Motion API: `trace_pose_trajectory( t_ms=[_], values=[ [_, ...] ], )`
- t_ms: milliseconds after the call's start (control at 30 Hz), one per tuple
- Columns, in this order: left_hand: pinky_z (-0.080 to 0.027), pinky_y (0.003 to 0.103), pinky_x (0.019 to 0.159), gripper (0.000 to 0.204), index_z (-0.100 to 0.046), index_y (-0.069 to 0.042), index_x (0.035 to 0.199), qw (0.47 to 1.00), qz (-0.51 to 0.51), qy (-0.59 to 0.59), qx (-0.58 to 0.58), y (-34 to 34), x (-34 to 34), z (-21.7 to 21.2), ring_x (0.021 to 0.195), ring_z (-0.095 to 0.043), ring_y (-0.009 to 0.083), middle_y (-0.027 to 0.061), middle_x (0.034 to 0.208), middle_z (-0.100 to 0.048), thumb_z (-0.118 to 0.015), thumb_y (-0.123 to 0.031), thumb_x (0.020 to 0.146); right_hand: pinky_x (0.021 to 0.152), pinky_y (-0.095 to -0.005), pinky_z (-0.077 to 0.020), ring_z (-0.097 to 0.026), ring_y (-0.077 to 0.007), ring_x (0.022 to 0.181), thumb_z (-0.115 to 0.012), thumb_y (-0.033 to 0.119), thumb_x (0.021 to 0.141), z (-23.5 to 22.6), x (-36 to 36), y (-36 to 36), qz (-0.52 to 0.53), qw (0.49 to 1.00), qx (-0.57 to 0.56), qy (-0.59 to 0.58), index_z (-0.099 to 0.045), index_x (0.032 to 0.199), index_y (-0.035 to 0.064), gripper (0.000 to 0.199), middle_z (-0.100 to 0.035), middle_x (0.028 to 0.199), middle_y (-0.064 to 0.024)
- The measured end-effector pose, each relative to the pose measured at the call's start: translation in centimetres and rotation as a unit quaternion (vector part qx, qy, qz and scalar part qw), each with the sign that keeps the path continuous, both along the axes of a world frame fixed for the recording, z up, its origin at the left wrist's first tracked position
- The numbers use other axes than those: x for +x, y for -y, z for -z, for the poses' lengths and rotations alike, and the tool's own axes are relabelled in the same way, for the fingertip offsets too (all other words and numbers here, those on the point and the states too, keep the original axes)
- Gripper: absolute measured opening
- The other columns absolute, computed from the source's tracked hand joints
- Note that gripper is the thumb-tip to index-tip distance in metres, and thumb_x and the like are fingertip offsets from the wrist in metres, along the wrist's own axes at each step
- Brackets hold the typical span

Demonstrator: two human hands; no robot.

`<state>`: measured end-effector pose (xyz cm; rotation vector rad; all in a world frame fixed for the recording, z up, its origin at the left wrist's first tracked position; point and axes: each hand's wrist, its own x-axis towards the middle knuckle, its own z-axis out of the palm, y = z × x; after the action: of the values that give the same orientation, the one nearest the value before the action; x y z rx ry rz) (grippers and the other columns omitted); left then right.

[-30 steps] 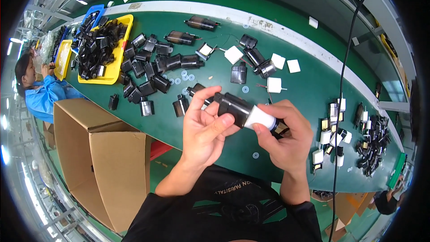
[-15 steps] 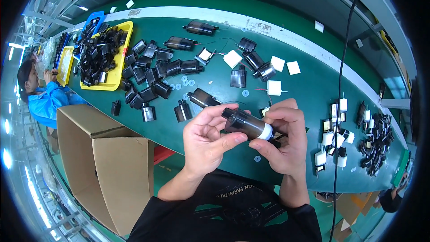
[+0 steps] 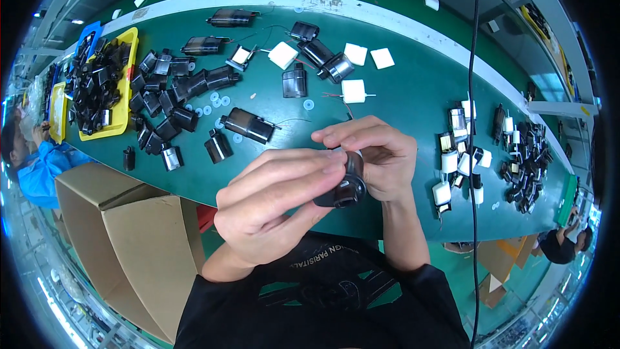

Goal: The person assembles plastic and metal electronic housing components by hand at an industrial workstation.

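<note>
My left hand (image 3: 274, 203) and my right hand (image 3: 378, 155) both grip a black cylindrical plastic part (image 3: 342, 187) close to my chest, its round end facing me. The left fingers wrap over its top, and the right fingers pinch its far side. Behind the hands, on the green table (image 3: 400, 97), lie a similar black part with thin wires (image 3: 248, 125) and several small pale blue rings (image 3: 216, 100).
A yellow tray (image 3: 123, 106) of black parts sits far left beside a heap of loose black parts (image 3: 171, 90). White blocks (image 3: 354, 90) lie at the back, small components (image 3: 516, 155) on the right. An open cardboard box (image 3: 129, 232) stands at lower left. A person in blue (image 3: 35, 168) works at far left.
The hands have drawn the black part nearer to me and turned it end-on. The white end seen earlier is now hidden, and the left fingers have closed over the top.
</note>
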<state>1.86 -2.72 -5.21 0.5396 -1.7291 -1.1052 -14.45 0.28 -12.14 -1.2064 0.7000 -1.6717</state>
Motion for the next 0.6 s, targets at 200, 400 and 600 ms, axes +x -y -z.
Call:
trace_pose_trajectory(
  t_ms=[200, 400, 600],
  values=[
    [-0.054, 0.032, 0.074, 0.039, -0.068, 0.004, 0.094, 1.0, 0.011, 0.0, -0.019, -0.1, -0.1, -1.1, 0.087, -0.066, 0.0274, 0.0166, 0.094, -0.066, -0.073, 0.011, 0.056, 0.082, -0.0389, -0.0535, -0.064, -0.0311, 0.095, -0.076, 0.012, 0.07, -0.7, 0.2, -0.5, 0.011, 0.997, -0.051, 0.05, -0.063, 0.096, -0.0034, 0.034, -0.064, 0.098, -0.019],
    [-0.054, 0.031, 0.073, 0.038, -0.068, 0.004, 0.092, 1.0, 0.003, 0.018, -0.013, -0.4, -0.1, -1.3, 0.087, -0.066, 0.0271, 0.0166, 0.092, -0.067, -0.074, 0.011, 0.055, 0.081, -0.0382, -0.0537, -0.064, -0.0309, 0.095, -0.076, 0.007, 0.07, -0.7, 0.1, -0.7, 0.055, 0.996, -0.06, -0.021, -0.063, 0.096, -0.0044, 0.031, -0.064, 0.098, -0.0189],
    [-0.054, 0.032, 0.073, 0.038, -0.068, 0.004, 0.092, 0.999, 0.031, -0.007, -0.012, 0.0, 0.2, -0.9, 0.086, -0.066, 0.0275, 0.0172, 0.091, -0.067, -0.074, 0.011, 0.055, 0.078, -0.0346, -0.0533, -0.064, -0.0284, 0.093, -0.078, 0.007, 0.067, -1.1, 0.3, -1.4, 0.06, 0.997, -0.041, -0.012, -0.063, 0.096, -0.0046, 0.035, -0.064, 0.098, -0.0195]
  ],
)
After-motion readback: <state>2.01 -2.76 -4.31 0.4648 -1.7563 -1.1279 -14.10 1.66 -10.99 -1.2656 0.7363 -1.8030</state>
